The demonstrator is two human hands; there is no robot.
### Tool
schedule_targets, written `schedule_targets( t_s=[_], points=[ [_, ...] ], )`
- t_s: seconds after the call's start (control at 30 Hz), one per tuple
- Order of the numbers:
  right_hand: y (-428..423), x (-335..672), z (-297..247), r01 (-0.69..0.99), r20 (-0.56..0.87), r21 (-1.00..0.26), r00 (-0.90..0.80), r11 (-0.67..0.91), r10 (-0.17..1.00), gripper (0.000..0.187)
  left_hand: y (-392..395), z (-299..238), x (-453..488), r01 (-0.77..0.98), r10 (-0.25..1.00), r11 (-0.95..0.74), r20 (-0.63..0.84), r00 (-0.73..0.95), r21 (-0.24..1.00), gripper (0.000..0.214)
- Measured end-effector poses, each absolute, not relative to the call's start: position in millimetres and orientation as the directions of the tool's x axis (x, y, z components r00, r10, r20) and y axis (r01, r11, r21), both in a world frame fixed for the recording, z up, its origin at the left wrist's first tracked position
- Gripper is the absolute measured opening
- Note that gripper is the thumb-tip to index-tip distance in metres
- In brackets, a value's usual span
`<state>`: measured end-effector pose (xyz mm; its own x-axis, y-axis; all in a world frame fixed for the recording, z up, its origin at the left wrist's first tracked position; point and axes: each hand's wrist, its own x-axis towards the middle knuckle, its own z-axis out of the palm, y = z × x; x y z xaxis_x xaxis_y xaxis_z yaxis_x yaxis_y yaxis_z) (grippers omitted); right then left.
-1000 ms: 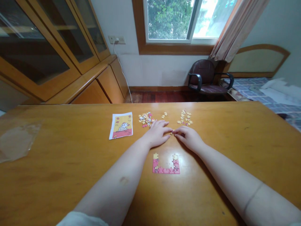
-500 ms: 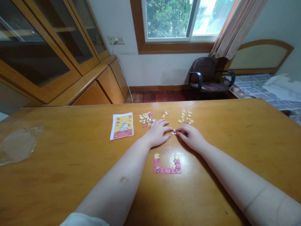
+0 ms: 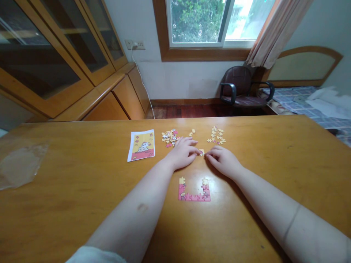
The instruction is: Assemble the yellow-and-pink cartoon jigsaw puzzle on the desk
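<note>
Left hand and right hand flank a small puzzle bit on worktop, fingertips at its edges; can't tell if either grips. U-shaped puzzle border lies nearer the body, picture sheet off left.

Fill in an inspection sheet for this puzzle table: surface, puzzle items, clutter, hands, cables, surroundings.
Surface: wooden table, glossy, with some glare.
Puzzle items: U-shaped puzzle section nearest the wearer; mixed pile and mostly yellow group farther off; picture sheet at left.
Clutter: clear plastic, far left.
Hands: left hand, fingers spread, and right hand flank a small puzzle cluster; whether each grip touches it is unclear.
Cables: white cord hangs from the wall outlet, beyond the table.
Surroundings: cabinet, window, curtain, chair, bed.
</note>
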<state>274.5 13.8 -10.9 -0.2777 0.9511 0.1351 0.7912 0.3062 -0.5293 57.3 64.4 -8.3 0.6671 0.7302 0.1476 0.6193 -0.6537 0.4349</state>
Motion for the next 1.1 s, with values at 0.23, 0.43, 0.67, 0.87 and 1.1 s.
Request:
schedule_targets(
  t_s=[0.23,0.43,0.67,0.87,1.1],
  points=[
    [14.2,275.5,-12.0,0.792,0.118,-0.531,-0.283,0.301,0.952,0.026,64.9,-8.2,57.5,0.62,0.736,-0.645,0.145,0.661,0.447,0.023],
    [14.9,275.7,-12.3,0.801,0.1,-0.521,-0.286,0.295,0.953,0.026,65.0,-8.4,57.5,0.615,0.731,-0.652,0.151,0.666,0.443,0.024],
    [13.8,274.2,-10.6,0.804,0.119,-0.51,-0.286,0.306,0.951,0.025,65.8,-9.8,57.3,0.608,0.718,-0.672,0.168,0.676,0.423,0.024],
    [21.8,283.2,-15.9,0.87,0.276,-0.439,-0.107,0.224,0.955,0.02,67.5,-11.7,56.7,0.598,0.708,-0.684,0.185,0.682,0.418,0.025],
    [33.7,297.2,-27.1,0.946,0.348,-0.315,0.048,0.068,0.936,0.032,67.1,-10.2,57.5,0.605,0.712,-0.679,0.17,0.681,0.416,0.026]
  ],
)
